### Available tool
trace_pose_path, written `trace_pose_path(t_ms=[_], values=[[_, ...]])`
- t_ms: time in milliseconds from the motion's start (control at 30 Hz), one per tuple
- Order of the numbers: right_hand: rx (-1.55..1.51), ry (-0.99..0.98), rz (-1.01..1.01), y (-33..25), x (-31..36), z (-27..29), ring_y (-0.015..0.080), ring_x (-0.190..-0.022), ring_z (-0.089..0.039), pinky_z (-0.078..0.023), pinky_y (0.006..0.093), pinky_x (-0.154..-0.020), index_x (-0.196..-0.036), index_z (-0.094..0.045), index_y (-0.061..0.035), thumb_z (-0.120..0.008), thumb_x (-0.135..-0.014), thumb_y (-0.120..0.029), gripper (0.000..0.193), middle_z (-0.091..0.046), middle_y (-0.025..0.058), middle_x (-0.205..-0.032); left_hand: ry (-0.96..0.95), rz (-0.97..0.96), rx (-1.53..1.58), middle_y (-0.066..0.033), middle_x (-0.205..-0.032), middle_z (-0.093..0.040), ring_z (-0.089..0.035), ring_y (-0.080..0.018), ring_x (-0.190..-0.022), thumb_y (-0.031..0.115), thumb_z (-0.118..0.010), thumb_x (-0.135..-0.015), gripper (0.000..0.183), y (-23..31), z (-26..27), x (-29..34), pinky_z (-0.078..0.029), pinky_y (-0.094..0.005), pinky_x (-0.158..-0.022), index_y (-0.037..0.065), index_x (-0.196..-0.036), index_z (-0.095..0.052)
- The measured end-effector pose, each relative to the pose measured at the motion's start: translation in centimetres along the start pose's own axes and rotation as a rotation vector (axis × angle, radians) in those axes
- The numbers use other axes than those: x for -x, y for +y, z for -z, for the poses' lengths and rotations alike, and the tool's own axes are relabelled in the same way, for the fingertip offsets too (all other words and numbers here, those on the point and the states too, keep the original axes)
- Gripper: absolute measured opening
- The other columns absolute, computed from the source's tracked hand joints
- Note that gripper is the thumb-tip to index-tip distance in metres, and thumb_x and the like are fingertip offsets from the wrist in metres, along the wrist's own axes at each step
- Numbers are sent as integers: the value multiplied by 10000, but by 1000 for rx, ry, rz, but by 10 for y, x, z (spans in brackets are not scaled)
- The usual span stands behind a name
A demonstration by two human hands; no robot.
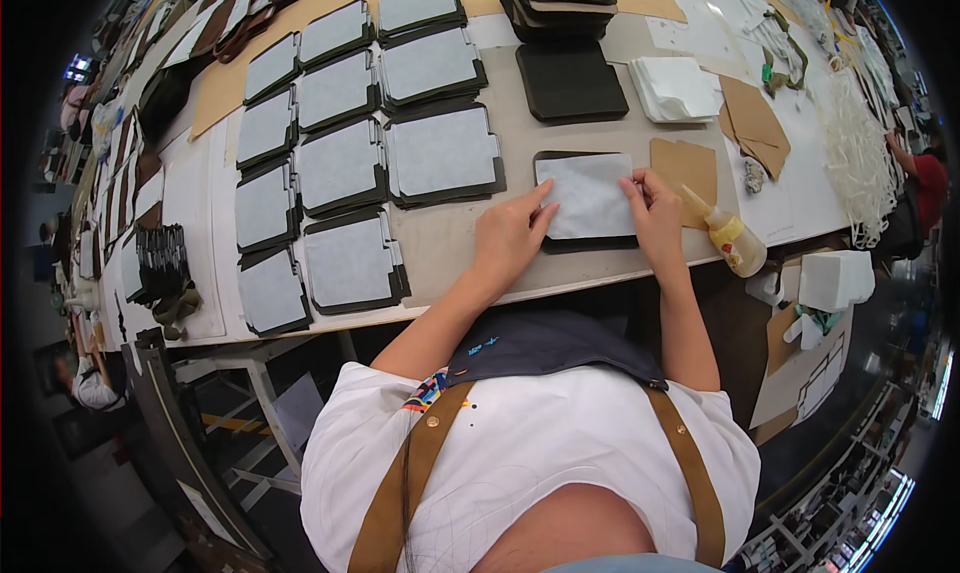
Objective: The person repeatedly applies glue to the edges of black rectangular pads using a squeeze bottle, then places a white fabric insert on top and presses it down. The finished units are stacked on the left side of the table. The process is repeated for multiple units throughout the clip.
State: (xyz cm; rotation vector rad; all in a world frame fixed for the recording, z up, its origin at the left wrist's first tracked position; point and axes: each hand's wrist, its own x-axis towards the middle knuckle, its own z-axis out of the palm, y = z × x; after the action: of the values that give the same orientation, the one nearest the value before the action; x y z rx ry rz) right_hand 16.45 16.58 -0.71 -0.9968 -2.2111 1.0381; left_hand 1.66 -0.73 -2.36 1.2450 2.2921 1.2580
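pale-grey rectangular sheet (pixel 590 195) is covering a flat black panel (pixel 592 243), my left hand (pixel 512 231) resting part-spread, right hand (pixel 656 213) pinching its edge; sheet-topped black stacks (pixel 442 155) seem done, bare black panels (pixel 570 81) waiting.

White sheet (pixel 592 195): thin, matt, faintly mottled; paper or non-woven cloth, cannot tell which. Dark panel (pixel 588 244): smooth, leather-like, low sheen. Ranked pieces (pixel 443 155): pale matt facings over dark leather-like layers. Dark pile (pixel 570 81): smooth, dull finish. White stack (pixel 673 86): soft-looking matt sheets. Brown card (pixel 688 168): plain matt paperboard. Bottle (pixel 740 246): translucent yellowish plastic, glossy. Tabletop (pixel 440 243): smooth, matt. White strips (pixel 850 158): ribbon-like, slight shine. Apron (pixel 545 345): dark matt cloth. Straps (pixel 695 473): brown, smooth, leather-like; studs (pixel 433 422) metallic. Shirt (pixel 560 423): soft white cloth, creased
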Motion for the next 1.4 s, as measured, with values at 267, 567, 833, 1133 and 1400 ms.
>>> trace_pose_path(t_ms=[267,567,833,1133,1400], values=[[150,20,50,-11,5,5,225,-577,-535,-436,359,-575,-1167,-653,-61,-725,-912,-158,282,-568,97,-696,-44,26,-18,-133,-740,-686,-644,-303,-644,228,-705,-927,334,6,2,-3,-493,-407,-606,77,-1224,-717],[429,49,315,-1,7,0,291,-694,-641,-499,409,-640,-1268,-653,-145,-731,-870,-120,407,-648,94,-820,-33,16,-38,-90,-678,-628,-577,-224,-574,233,-733,-916,360,5,1,-3,-466,-350,-580,100,-1251,-716],[361,73,183,-13,9,1,330,-712,-639,-504,421,-643,-1173,-661,-116,-703,-889,-121,287,-632,101,-817,-38,13,-43,-92,-680,-631,-583,-224,-576,230,-736,-913,365,3,0,-2,-470,-352,-581,94,-1251,-715],[481,48,323,-3,8,1,329,-714,-637,-496,430,-645,-1127,-672,-116,-663,-925,-128,203,-618,107,-820,-35,0,-46,-89,-678,-633,-582,-226,-574,234,-737,-911,369,4,1,-3,-468,-355,-577,93,-1251,-716],[439,27,278,-5,6,2,350,-770,-668,-523,440,-674,-1155,-661,-81,-664,-907,-93,248,-668,129,-901,-39,6,-57,-85,-693,-652,-606,-226,-588,227,-736,-908,373,4,1,-3,-477,-358,-584,101,-1259,-713]])
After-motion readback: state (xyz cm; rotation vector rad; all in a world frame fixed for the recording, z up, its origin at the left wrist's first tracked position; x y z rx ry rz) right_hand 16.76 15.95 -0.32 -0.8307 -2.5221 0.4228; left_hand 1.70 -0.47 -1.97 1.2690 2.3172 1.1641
